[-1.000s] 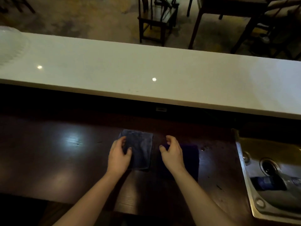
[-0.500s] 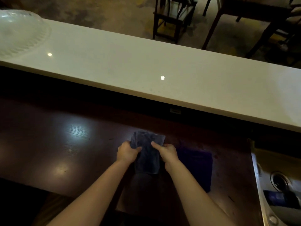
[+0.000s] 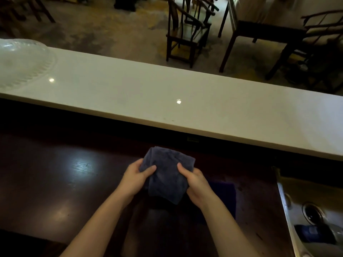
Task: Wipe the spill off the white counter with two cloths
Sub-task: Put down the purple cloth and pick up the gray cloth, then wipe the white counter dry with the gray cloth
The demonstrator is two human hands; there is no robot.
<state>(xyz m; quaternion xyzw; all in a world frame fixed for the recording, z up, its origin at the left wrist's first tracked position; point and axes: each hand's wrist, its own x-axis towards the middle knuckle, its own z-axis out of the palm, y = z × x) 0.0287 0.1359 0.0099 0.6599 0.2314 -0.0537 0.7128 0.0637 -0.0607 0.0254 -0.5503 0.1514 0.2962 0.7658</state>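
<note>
A grey-blue cloth point(image 3: 167, 175) is held up off the dark wooden worktop point(image 3: 55, 179), bunched between both hands. My left hand point(image 3: 135, 177) grips its left edge and my right hand point(image 3: 196, 184) grips its right edge. A second, dark purple cloth point(image 3: 225, 193) lies flat on the worktop under and to the right of my right wrist. The long white counter point(image 3: 130, 89) runs across the view beyond the worktop; a few faint specks show near its front edge point(image 3: 168, 119).
A clear glass dish point(image 3: 22, 62) sits at the counter's far left. A metal sink point(image 3: 313, 216) with a drain and a blue item lies at the right. Wooden chairs point(image 3: 187, 32) and a table stand on the floor beyond.
Both hands closed on the grey-blue cloth and lifted it off the worktop, bunching it. The view has shifted so the counter sits lower and nearer.
</note>
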